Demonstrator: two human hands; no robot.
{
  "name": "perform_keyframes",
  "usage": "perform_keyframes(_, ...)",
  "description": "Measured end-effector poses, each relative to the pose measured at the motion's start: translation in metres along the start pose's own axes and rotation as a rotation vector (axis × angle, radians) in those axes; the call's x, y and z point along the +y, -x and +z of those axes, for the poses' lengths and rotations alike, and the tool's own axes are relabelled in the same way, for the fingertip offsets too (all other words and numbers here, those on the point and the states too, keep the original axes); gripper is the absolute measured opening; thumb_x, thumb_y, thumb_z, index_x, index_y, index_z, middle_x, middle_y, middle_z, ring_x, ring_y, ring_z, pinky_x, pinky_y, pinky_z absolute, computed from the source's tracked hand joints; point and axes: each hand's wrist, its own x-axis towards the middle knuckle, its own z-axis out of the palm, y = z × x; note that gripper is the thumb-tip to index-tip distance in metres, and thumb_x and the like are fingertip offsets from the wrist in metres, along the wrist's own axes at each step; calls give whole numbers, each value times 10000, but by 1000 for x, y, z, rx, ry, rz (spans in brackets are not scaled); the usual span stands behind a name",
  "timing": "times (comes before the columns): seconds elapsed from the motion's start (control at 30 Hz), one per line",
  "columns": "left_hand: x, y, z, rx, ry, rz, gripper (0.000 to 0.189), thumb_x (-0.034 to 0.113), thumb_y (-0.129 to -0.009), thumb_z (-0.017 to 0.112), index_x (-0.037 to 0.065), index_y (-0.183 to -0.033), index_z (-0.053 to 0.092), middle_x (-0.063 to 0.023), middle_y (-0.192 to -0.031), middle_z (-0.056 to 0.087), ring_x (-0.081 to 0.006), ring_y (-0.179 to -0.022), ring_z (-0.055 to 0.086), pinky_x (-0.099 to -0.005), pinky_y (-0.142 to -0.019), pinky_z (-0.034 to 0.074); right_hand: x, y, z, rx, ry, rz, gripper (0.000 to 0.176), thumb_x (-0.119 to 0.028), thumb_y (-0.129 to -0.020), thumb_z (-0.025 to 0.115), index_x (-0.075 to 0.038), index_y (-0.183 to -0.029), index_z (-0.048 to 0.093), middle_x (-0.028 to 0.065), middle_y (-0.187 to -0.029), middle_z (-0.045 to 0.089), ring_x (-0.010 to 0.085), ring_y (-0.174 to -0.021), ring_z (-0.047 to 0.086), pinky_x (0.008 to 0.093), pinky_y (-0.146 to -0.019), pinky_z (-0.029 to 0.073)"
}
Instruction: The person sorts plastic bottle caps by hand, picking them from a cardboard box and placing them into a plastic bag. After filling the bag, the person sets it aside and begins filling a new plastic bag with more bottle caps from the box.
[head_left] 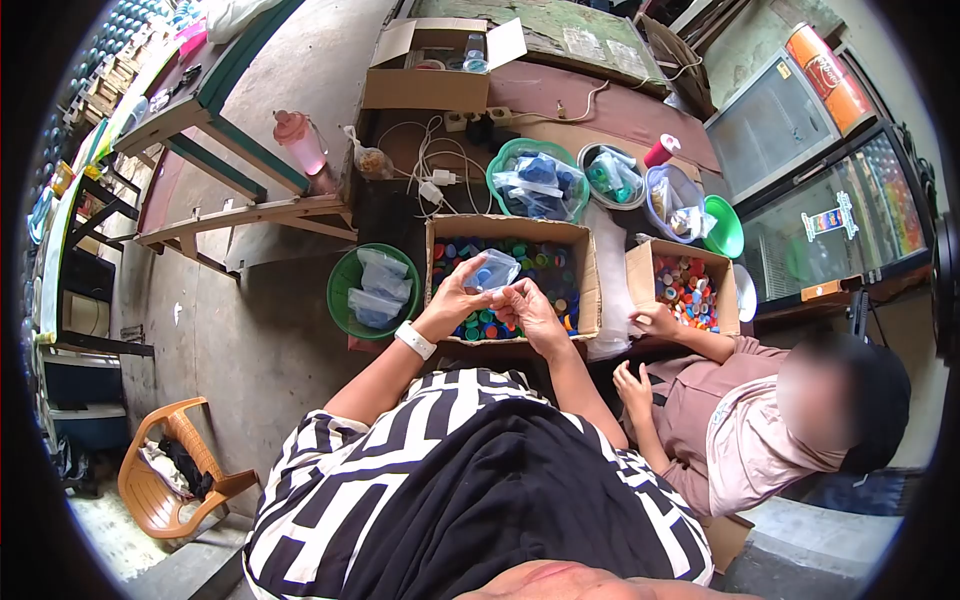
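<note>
A small clear plastic bag point(500, 268) with something bluish in it is held over a cardboard box point(440, 232) of loose bottle caps point(545, 275), mostly blue and green. My left hand point(455, 303), with a white watch band on its wrist, grips the bag from the left. At the bag's lower edge, my right hand point(533, 312) has its fingers pinched together on the plastic. Left of the box is a green basin point(337, 292) with several filled clear bags point(382, 290).
At right, another person point(700, 400) reaches toward a smaller box point(640, 262) of red, orange and white caps. Behind my box stand a teal basin point(497, 160) of bagged blue caps, other bowls, white cables point(432, 165) and an open carton point(420, 90).
</note>
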Motion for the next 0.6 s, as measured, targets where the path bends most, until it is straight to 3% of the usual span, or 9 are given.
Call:
perform_keyframes(0.27, 3, 0, -7, -5, 134, -39, 770, 85, -827, 729, -48, -1438, 281, -146, -1408, 422, -162, -1121, 552, -279, -921, 476, -6, 4, -5, -49, -97, 32, 350, -333, -933, 603, -45, -1111, 514, 66, -1005, 631, 117, -891, 608, 272, -829, 501)
perform_keyframes(0.37, 7, -3, -11, -16, 147, -42, 816, 93, -806, 755, -33, -1447, 267, -147, -1423, 382, -180, -1142, 550, -287, -913, 494, -11, 7, -22, -73, 47, 100, 334, -285, -933, 620, -25, -1134, 554, 67, -1049, 604, 145, -921, 613, 286, -839, 498)
perform_keyframes(0.43, 8, -2, -10, 5, 94, 97, 839, 59, -781, 771, -32, -1447, 269, -123, -1443, 351, -170, -1135, 552, -277, -918, 500, -11, 9, -30, 131, 734, -163, 326, -281, -932, 621, -14, -1117, 593, 63, -1047, 602, 158, -921, 613, 288, -827, 490)
perform_keyframes(0.47, 7, -2, -9, 15, 50, 102, 845, 61, -764, 785, -29, -1442, 287, -105, -1458, 325, -170, -1153, 534, -272, -932, 498, 1, 6, -42, 249, 1100, -473, 380, -329, -925, 626, -8, -1125, 597, 55, -981, 627, 152, -896, 608, 287, -800, 488)
perform_keyframes(0.5, 8, -1, -6, 14, 50, 100, 845, 61, -764, 785, -29, -1442, 287, -105, -1458, 325, -170, -1153, 534, -272, -932, 498, -6, 9, -37, 251, 1099, -471, 380, -329, -925, 626, -8, -1125, 597, 55, -981, 627, 152, -896, 608, 287, -800, 488)
perform_keyframes(0.57, 10, 4, 2, 19, -137, 178, 827, 55, -750, 790, -22, -1428, 325, -100, -1454, 319, -189, -1243, 465, -305, -987, 472, -24, 16, -18, 125, 507, -50, 406, -362, -924, 620, -12, -1129, 597, 51, -931, 640, 129, -872, 603, 289, -785, 490)
perform_keyframes(0.6, -1, 4, 3, 25, -220, 208, 826, 80, -739, 803, 6, -1427, 352, -101, -1455, 324, -193, -1267, 439, -319, -1000, 458, -12, 14, -20, 60, 381, 17, 425, -380, -926, 611, -9, -1132, 596, 49, -927, 640, 122, -877, 605, 280, -778, 491)
